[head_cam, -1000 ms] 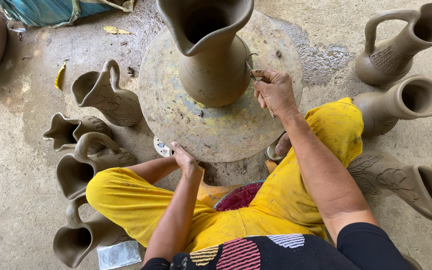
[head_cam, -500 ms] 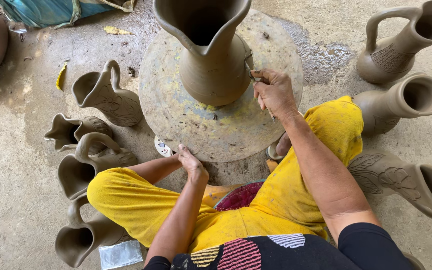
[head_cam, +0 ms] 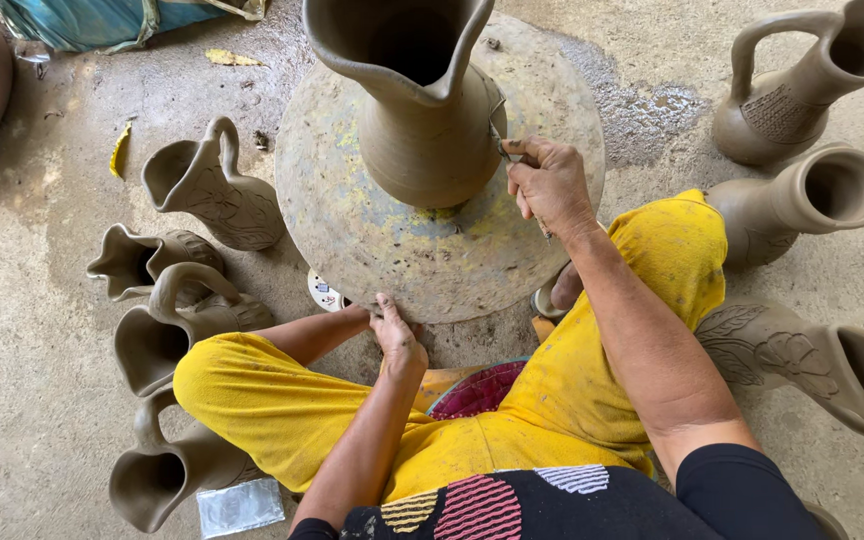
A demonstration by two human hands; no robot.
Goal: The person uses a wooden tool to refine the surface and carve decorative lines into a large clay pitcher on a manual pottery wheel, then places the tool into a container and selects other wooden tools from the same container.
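Since half a second ago the left hand [head_cam: 395, 335] has slid right along the round turntable [head_cam: 392, 250] rim, fingers resting flat at 6 o'clock. The right hand [head_cam: 549, 185] pinches a thin carving tool [head_cam: 499, 140] against the empty clay pitcher [head_cam: 422, 110]. Hollow jugs [head_cam: 207, 185] lie at 9 o'clock on the floor

The person wears loose bright yellow trousers [head_cam: 552, 420], a black short-sleeved top [head_cam: 652, 505] printed with striped patches in pink, yellow and white, and both forearms and hands [head_cam: 552, 185] are bare.
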